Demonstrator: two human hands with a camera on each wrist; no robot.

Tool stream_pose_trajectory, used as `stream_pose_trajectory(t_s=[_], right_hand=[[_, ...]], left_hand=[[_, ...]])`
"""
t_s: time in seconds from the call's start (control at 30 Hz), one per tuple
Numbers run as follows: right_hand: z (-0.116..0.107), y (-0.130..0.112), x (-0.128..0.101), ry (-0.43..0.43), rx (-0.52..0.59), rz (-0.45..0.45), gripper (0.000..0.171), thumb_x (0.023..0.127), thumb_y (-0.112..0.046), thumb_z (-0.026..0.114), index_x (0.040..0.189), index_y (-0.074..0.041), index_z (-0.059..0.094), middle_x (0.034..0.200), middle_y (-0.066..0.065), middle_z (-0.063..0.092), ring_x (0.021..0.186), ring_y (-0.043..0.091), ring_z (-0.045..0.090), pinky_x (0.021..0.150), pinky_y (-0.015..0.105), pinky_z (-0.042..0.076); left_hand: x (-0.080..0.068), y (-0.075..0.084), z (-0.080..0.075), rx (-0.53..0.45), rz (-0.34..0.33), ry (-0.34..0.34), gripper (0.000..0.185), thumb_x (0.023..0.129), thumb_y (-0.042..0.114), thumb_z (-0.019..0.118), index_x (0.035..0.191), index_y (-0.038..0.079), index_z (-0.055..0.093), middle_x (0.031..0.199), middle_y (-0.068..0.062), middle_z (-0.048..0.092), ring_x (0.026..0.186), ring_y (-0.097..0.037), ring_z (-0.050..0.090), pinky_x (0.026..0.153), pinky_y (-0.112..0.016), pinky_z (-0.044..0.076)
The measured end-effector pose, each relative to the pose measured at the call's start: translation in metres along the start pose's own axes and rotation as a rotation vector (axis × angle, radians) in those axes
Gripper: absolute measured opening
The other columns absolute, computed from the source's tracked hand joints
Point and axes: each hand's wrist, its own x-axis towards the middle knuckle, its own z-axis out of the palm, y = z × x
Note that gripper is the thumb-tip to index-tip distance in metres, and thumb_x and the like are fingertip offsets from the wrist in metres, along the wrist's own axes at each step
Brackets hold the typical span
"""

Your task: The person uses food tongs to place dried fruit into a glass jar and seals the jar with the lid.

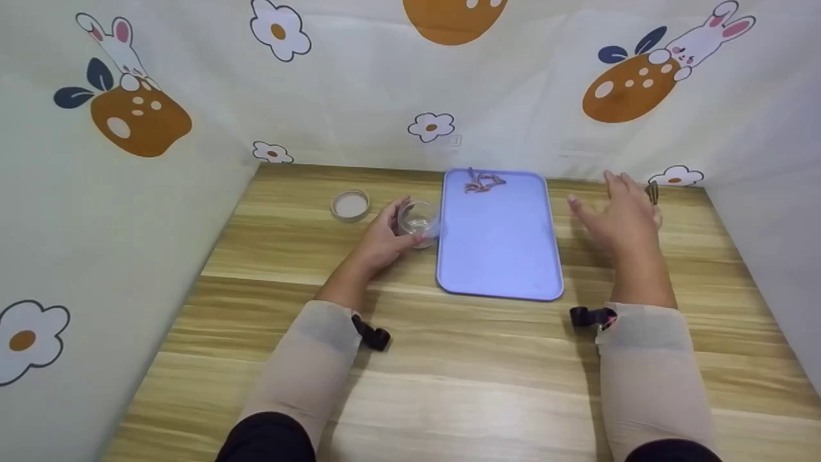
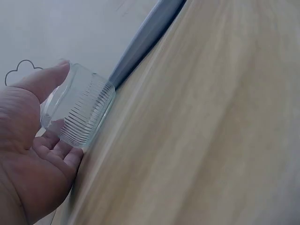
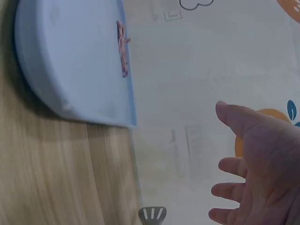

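My left hand holds a small clear jar with its thumb on the near side and fingers round the far side. The jar stands upright against the tray's left edge; its ribbed wall shows in the left wrist view. Over the table to the right of the tray, my right hand is spread with nothing in it. Just beyond it shows the slotted metal head of a utensil, its handle hidden by the hand in the head view. That same slotted head appears at the bottom of the right wrist view.
A blue-lilac tray lies between the hands. Several thin reddish-brown strips are heaped at its far end. Left of the jar lies a round lid with a pale inside. A patterned cloth wall closes off the table's back and sides.
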Motion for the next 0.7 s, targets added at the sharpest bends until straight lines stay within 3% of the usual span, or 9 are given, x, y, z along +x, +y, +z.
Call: stream_pose_trajectory(t_s=[0.23,0.4,0.7], right_hand=[[-0.011,0.020,0.005,0.065,0.079,0.182,0.110,0.095,-0.081,0.052,0.173,-0.015,0.012,0.181,0.021,0.004,0.163,0.056,0.010,0.124,0.081,0.010],[-0.018,0.040,0.004,0.040,0.088,0.343,0.117,0.092,-0.083,0.054,0.173,-0.013,0.007,0.179,0.025,0.006,0.159,0.061,0.014,0.123,0.079,0.015],[-0.014,0.063,0.002,-0.002,0.095,0.444,0.118,0.093,-0.081,0.054,0.173,-0.010,0.004,0.176,0.032,0.011,0.156,0.064,0.017,0.123,0.079,0.015]], left_hand=[[0.001,-0.001,-0.003,-0.004,-0.011,0.013,0.096,0.086,0.034,0.092,0.165,0.021,0.039,0.168,-0.009,0.046,0.158,-0.025,0.041,0.134,-0.041,0.030],[0.001,-0.003,-0.003,-0.020,-0.016,0.005,0.093,0.087,0.028,0.090,0.165,0.023,0.039,0.170,-0.010,0.044,0.158,-0.026,0.041,0.134,-0.041,0.030],[0.002,-0.004,0.000,-0.026,-0.023,-0.008,0.094,0.087,0.030,0.091,0.164,0.021,0.039,0.170,-0.010,0.043,0.160,-0.025,0.037,0.135,-0.040,0.027]])
